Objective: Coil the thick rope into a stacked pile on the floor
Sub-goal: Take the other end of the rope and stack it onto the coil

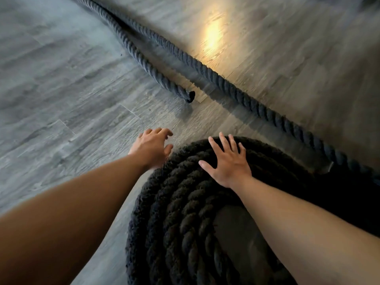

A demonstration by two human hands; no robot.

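Note:
A thick dark twisted rope lies coiled in a round stacked pile (176, 206) on the floor, low in the view and right of centre. A straight run of the rope (236, 89) leads from the pile's right side diagonally up to the far left. A second stretch lies beside it, with its capped free end (190, 97) resting on the floor ahead of the pile. My right hand (228, 161) lies flat, fingers spread, on the pile's far top edge. My left hand (153, 148) hovers over the pile's left rim with curled fingers, holding nothing.
The grey wood-plank floor (61, 89) spreads to the left and far side. A warm patch of light (212, 36) glints on the planks beyond the rope. Dark shadow (349, 194) fills the area right of the pile.

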